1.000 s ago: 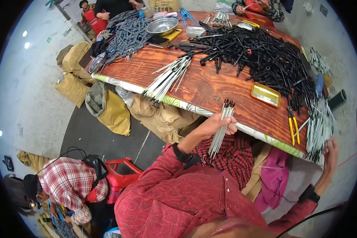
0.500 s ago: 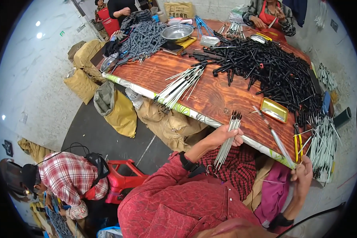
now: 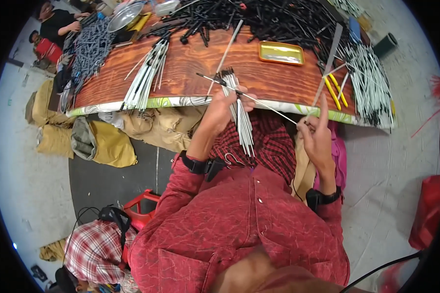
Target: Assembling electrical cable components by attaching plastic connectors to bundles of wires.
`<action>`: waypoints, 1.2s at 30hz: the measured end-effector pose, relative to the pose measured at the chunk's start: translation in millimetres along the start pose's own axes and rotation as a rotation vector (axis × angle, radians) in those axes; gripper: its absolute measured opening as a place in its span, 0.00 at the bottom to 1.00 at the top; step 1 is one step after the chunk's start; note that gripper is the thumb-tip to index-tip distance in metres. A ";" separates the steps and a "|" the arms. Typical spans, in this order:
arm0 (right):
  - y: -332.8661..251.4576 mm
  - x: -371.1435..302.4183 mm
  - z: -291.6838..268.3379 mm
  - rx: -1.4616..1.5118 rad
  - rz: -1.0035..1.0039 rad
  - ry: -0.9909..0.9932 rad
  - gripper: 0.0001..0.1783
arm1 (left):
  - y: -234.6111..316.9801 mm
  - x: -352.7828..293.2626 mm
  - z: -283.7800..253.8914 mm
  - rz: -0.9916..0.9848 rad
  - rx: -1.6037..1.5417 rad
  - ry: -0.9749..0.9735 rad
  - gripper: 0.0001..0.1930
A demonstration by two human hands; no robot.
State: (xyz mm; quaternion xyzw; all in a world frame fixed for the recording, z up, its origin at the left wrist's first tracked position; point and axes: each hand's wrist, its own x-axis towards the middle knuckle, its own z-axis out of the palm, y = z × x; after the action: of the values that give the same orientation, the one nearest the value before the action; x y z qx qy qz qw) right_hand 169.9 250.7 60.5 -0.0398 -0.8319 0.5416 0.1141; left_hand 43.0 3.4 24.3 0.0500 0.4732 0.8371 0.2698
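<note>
**Finding: loose-rod hazard at the table edge**

Your left hand closes its fingers around a bundle of thin white rods with black ends, its lower part beyond the brown wooden table. Your right hand pinches a single slender white rod with a black tip, index finger raised. A slack left grip could drop rods; the crossing rod could snag the bundle.

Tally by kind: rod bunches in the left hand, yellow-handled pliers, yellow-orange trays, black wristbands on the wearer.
Rod bunch in the left hand: 1
Yellow-handled pliers: 1
Yellow-orange tray: 1
Black wristbands: 2
Total: 5
</note>
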 end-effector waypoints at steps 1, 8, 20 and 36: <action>0.3 1.5 -0.4 -0.092 -0.036 -0.001 0.40 | 1.8 2.3 4.5 -0.013 -0.026 0.048 0.14; 33.2 -4.5 9.8 -0.135 -0.162 -0.399 0.20 | -4.7 8.0 10.8 0.052 -0.123 0.128 0.13; 39.5 2.8 31.2 1.009 0.605 -0.708 0.25 | -1.6 6.8 7.4 0.103 -0.097 0.063 0.14; 32.5 14.3 6.7 -0.065 -0.275 0.166 0.07 | 25.7 -10.8 4.4 0.118 -0.236 0.051 0.14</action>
State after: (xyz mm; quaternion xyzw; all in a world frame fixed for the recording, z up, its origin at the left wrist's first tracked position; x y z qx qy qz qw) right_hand 152.5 260.8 30.4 0.0261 -0.8342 0.4886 0.2543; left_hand 43.3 -9.1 49.6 0.0243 0.3742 0.9024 0.2122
